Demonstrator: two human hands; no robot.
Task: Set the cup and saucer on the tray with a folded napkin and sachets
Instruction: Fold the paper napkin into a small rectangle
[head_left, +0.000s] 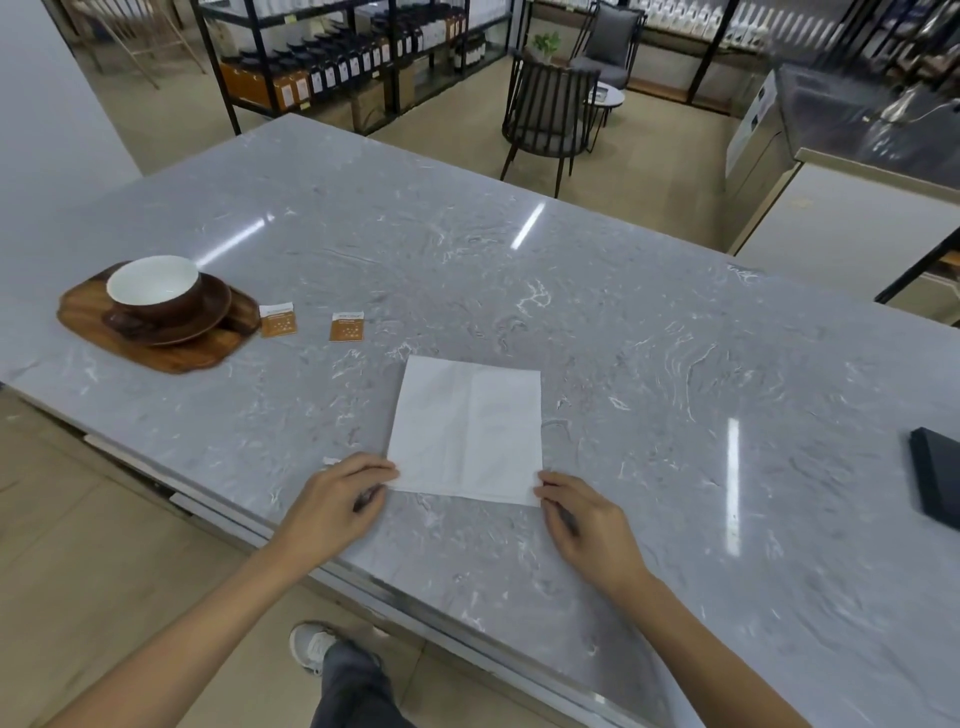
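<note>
A white napkin (467, 430) lies flat on the grey marbled desk (649, 364), near the front edge, with a faint crease running down its middle. The left hand (332, 512) pinches the napkin's near left corner between thumb and fingers; the fingertips curl under the palm, so how much paper the grip takes is hard to see. The right hand (589, 527) pinches the near right corner the same way, its fingers partly tucked out of sight.

At about 10 o'clock from the napkin sits a wooden tray (156, 348), with a brown saucer (208, 317) on it and a cup (154, 291), white inside, on the saucer. The cup's handle is dark against the saucer and poorly defined. Two orange-and-white sachets (279, 319) (347, 326) lie on the desk just to the tray's right, the nearer one almost touching it; their print is too small to read.

At 3 o'clock a dark flat object (935, 475) is cut off by the frame edge. A shoe (311, 647) shows below the desk.
</note>
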